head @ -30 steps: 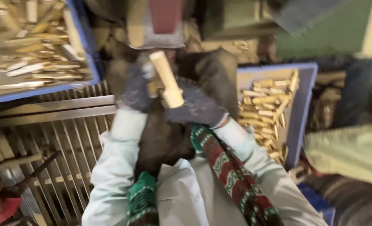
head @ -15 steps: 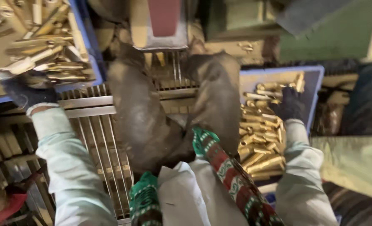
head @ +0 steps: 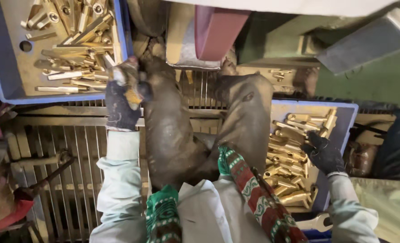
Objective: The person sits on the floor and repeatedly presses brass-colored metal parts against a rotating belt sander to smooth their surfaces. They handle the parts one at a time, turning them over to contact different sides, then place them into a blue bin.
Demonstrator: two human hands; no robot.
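Left hand [head: 122, 96], gloved, is closed on a brass piece [head: 133, 96] at the near rim of the left blue tray [head: 2, 67]. Right hand [head: 322, 153] lies loosely curled on the brass parts [head: 290, 157] in the right blue tray [head: 344, 119]; I can't tell if it grips one. I'd seat the next piece square in the palm before lifting.

Upper left: blue bin [head: 2, 67] packed with brass parts [head: 74, 49].
Centre: person's knees [head: 173, 135] block the way.
Lower left: open metal grating [head: 65, 180].
Right: second bin [head: 344, 121], crowded.
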